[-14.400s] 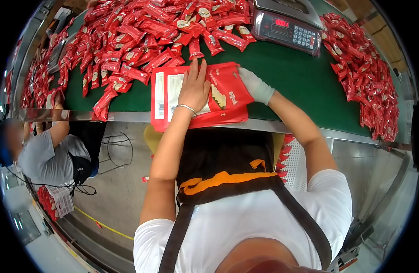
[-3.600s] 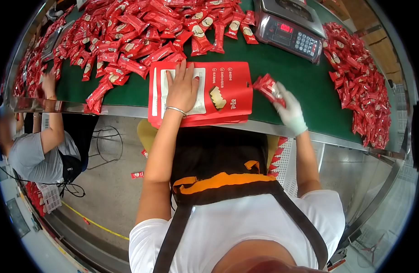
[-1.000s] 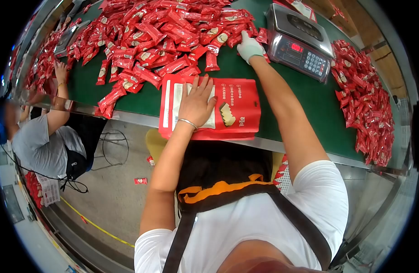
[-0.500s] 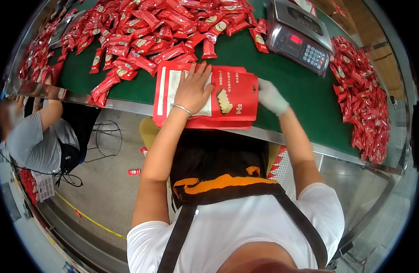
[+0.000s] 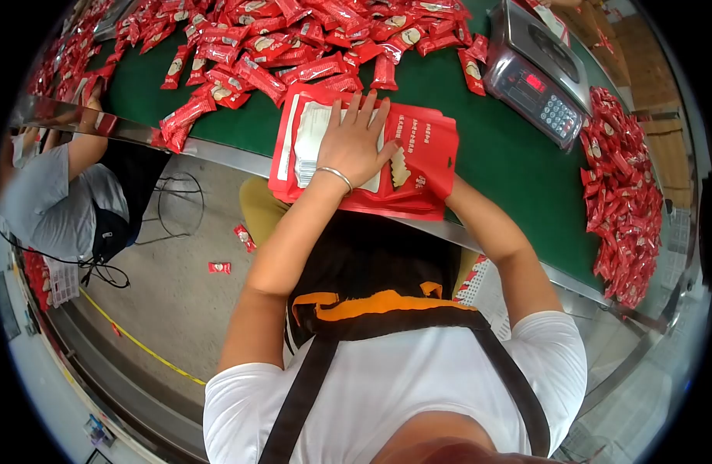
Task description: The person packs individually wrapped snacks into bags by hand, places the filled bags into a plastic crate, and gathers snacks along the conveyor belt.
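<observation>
A red printed pouch (image 5: 431, 157), with a white label panel and a picture of pale snack pieces, lies at the front edge of the green table, apparently on top of other red pouches. My left hand (image 5: 357, 145), with a bangle at the wrist, rests flat on it, fingers stretched out and slightly apart. On the right, my right forearm (image 5: 487, 220) reaches to the pouch's open end. The gloved right hand is hidden by the red film, seemingly inside the pouch, so its fingers do not show.
Small red wrapped packets (image 5: 286, 50) are heaped behind the pouch, with another pile (image 5: 623, 201) at the right edge. A digital scale (image 5: 538, 81) stands at back right. A person in a grey shirt (image 5: 58, 197) sits at left. A few packets (image 5: 219, 267) lie on the floor.
My gloved right hand has gone from the pouch's right end to out of sight behind its film. The pouch's right end now bulges upward. My left hand stays flat on top; the view has shifted slightly.
</observation>
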The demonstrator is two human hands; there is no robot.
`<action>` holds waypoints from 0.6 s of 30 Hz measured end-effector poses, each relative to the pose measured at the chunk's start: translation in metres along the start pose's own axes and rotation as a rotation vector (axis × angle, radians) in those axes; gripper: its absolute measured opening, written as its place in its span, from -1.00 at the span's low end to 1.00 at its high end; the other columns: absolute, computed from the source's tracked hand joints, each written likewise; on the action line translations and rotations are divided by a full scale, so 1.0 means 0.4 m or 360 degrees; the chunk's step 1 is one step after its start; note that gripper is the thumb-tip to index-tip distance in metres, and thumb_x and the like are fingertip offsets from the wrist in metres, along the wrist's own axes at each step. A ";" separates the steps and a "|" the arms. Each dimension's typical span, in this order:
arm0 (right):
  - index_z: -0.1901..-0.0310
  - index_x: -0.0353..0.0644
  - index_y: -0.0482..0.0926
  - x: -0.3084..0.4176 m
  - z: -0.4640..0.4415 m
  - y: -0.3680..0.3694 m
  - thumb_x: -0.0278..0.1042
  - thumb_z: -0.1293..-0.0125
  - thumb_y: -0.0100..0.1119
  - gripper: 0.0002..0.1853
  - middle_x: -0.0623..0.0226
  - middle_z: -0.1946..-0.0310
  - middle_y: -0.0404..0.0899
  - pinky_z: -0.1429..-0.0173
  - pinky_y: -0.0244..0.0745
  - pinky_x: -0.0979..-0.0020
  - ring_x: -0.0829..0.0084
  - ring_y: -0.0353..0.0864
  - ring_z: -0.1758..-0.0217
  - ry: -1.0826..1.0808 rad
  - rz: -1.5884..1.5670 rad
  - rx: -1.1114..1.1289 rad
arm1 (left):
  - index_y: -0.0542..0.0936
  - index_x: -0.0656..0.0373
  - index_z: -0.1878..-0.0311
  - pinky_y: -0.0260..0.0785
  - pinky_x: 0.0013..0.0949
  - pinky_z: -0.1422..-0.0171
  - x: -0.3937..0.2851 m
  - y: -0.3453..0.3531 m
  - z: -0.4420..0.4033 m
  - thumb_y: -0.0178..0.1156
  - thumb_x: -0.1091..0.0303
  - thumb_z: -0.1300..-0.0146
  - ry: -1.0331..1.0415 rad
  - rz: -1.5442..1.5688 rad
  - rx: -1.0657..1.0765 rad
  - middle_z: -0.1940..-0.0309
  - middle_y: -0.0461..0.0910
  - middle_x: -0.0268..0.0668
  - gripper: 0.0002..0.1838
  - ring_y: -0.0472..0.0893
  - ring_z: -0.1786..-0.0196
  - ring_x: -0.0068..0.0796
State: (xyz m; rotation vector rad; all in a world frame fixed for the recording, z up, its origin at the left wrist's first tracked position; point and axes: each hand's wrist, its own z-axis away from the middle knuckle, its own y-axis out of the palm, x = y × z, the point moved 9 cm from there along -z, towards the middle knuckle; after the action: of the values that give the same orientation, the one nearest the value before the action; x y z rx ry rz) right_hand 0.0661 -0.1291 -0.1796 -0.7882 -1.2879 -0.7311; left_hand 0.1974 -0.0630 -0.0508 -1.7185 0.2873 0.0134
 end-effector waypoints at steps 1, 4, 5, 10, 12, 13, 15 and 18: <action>-0.19 -0.16 0.54 -0.005 -0.001 0.003 -0.30 -0.28 0.30 -0.56 0.33 -0.05 0.62 -0.22 0.47 0.42 0.47 0.58 -0.07 0.0002 -0.0012 0.0006 | 0.15 0.08 -0.53 -0.22 0.07 -0.61 -0.003 0.005 -0.002 -0.11 -0.14 -0.42 0.0020 -0.0014 -0.0008 -0.51 0.16 -0.09 -0.27 0.08 -0.57 -0.08; -0.19 -0.15 0.54 -0.020 0.012 0.007 -0.30 -0.29 0.30 -0.56 0.34 -0.06 0.62 -0.23 0.46 0.41 0.47 0.58 -0.08 0.0015 -0.0017 0.0052 | 0.34 0.06 -0.43 -0.10 0.05 -0.57 -0.034 -0.016 -0.040 -0.08 -0.13 -0.41 0.0134 -0.0014 -0.0066 -0.49 0.20 -0.12 -0.35 0.17 -0.53 -0.12; -0.19 -0.15 0.54 -0.027 0.019 0.011 -0.30 -0.29 0.30 -0.56 0.34 -0.06 0.62 -0.24 0.46 0.41 0.47 0.58 -0.08 0.0025 -0.0015 0.0074 | 0.43 0.06 -0.34 0.06 0.02 -0.47 -0.039 0.006 -0.082 -0.04 -0.09 -0.40 0.0134 0.0168 0.0208 -0.38 0.34 -0.11 -0.42 0.31 -0.42 -0.13; -0.19 -0.13 0.54 -0.023 0.055 -0.029 -0.30 -0.29 0.30 -0.57 0.35 -0.07 0.61 -0.25 0.45 0.40 0.46 0.58 -0.10 0.0060 0.0074 0.0192 | 0.62 0.09 -0.03 0.42 -0.04 -0.05 -0.087 0.126 -0.237 0.07 0.02 -0.35 0.0272 0.0397 0.0769 0.07 0.66 -0.08 -0.61 0.64 -0.01 -0.12; -0.33 -0.13 0.39 0.130 0.109 -0.091 -0.28 -0.34 0.21 -0.47 0.26 -0.25 0.47 -0.37 0.34 0.37 0.40 0.46 -0.28 -0.0085 0.0281 0.0229 | 0.60 0.12 0.03 0.46 0.00 0.11 -0.104 0.121 -0.259 0.12 0.05 -0.33 0.0484 0.0392 0.0535 0.32 0.67 -0.04 -0.65 0.66 0.19 -0.01; -0.39 -0.13 0.30 0.203 0.136 -0.124 -0.26 -0.36 0.19 -0.41 0.25 -0.30 0.42 -0.38 0.32 0.37 0.39 0.43 -0.31 -0.0176 0.0439 0.0223 | 0.60 0.12 0.03 0.46 0.00 0.11 -0.131 0.100 -0.241 0.12 0.05 -0.33 0.0524 0.0374 0.0527 0.32 0.67 -0.04 -0.65 0.66 0.19 -0.01; -0.20 -0.28 0.52 0.270 0.180 -0.300 -0.25 -0.29 0.25 -0.52 0.27 -0.14 0.54 -0.20 0.44 0.41 0.43 0.57 -0.07 -0.0207 -0.0291 -0.0719 | 0.60 0.11 0.13 0.45 0.02 0.14 -0.110 -0.029 -0.215 0.15 0.14 -0.31 0.0145 0.0363 0.0020 0.39 0.66 -0.08 -0.75 0.66 0.24 -0.02; -0.08 -0.26 0.58 0.355 0.176 -0.130 -0.25 -0.19 0.32 -0.56 0.23 0.00 0.61 -0.13 0.46 0.40 0.50 0.54 0.00 0.0085 0.0149 0.0251 | 0.59 0.08 0.23 0.45 0.03 0.29 -0.234 -0.155 -0.168 0.17 0.31 -0.23 0.0421 0.0422 -0.0606 0.58 0.59 -0.20 -0.89 0.63 0.43 -0.02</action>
State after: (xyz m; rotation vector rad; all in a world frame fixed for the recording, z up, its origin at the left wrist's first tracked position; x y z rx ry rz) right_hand 0.0044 -0.1036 -0.0269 -0.6916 -1.2357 -0.5650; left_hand 0.1087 -0.1027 0.0368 -2.0494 0.7467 0.0368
